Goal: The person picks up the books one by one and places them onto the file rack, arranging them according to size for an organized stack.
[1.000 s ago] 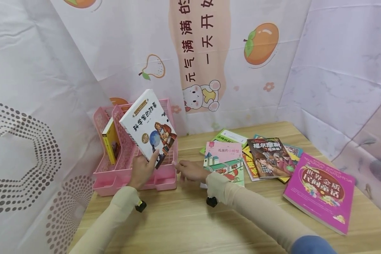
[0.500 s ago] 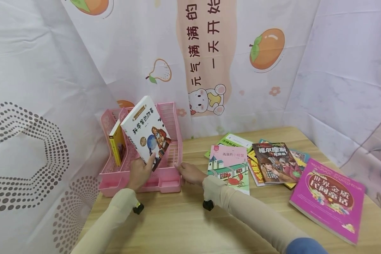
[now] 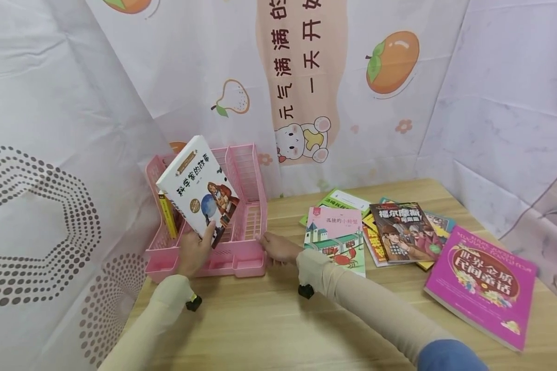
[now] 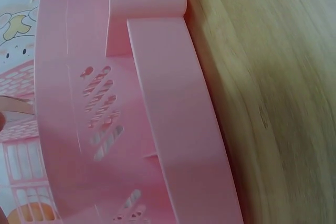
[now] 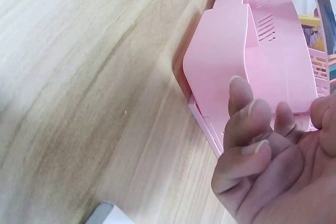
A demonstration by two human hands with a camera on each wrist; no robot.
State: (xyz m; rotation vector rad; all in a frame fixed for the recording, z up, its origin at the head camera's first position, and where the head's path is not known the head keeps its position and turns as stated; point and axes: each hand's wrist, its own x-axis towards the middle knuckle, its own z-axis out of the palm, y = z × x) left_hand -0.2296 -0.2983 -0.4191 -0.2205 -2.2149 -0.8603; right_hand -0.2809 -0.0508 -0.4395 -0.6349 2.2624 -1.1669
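My left hand grips the lower edge of a white-covered book, its thumb lying on the cover. The book leans to the left above the pink desktop book rack, in front of the left divider. Behind it, a thin yellow book stands in the rack's left compartment, its upper part hidden. My right hand pinches the rack's front right corner. In the right wrist view, the fingers of my right hand are curled close against the pink side wall. The left wrist view shows mostly the rack's front.
To the right of the rack lie a pink crab picture book, a green book, a dark comic-style book over several others, and a thick purple book. A printed curtain hangs behind the wooden table.
The white book and my left hand have moved left across the rack, and the book now covers part of the yellow one. My right hand stays at the rack's corner.
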